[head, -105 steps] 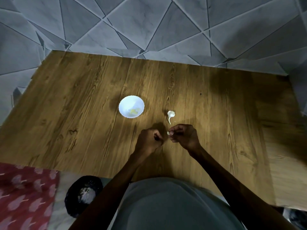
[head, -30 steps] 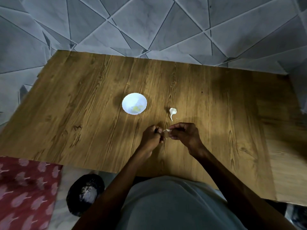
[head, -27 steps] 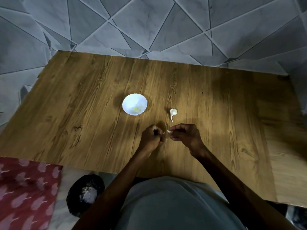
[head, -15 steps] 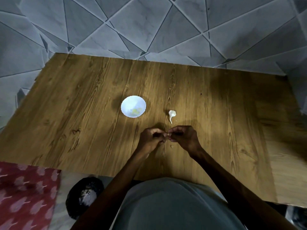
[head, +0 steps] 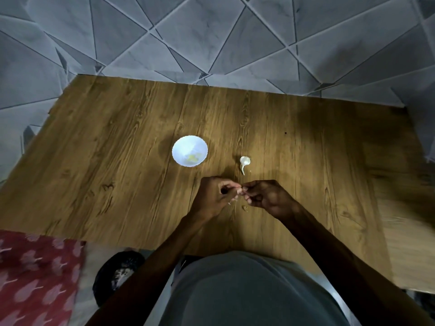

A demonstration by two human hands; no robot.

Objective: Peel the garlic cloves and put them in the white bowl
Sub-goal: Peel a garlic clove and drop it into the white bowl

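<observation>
A small white bowl (head: pixel 189 150) stands on the wooden table (head: pixel 117 149), with pale yellow peeled pieces inside. To its right lies a white garlic remnant with a thin stem (head: pixel 244 163). Just below it my left hand (head: pixel 215 198) and my right hand (head: pixel 264 196) meet fingertip to fingertip, both pinching a small garlic clove (head: pixel 239 190) that is mostly hidden by the fingers. A scrap of peel (head: pixel 244 208) lies on the table under the hands.
A grey tiled floor (head: pixel 211 43) surrounds the table. At the lower left are a red patterned cloth (head: pixel 35 278) and a dark round object (head: pixel 117 271). My grey-clothed torso fills the bottom centre.
The hands, slightly apart a second ago with a strip of skin between them, have closed together on the clove. A scrap of peel now lies below them. Bowl and garlic remnant stay put.
</observation>
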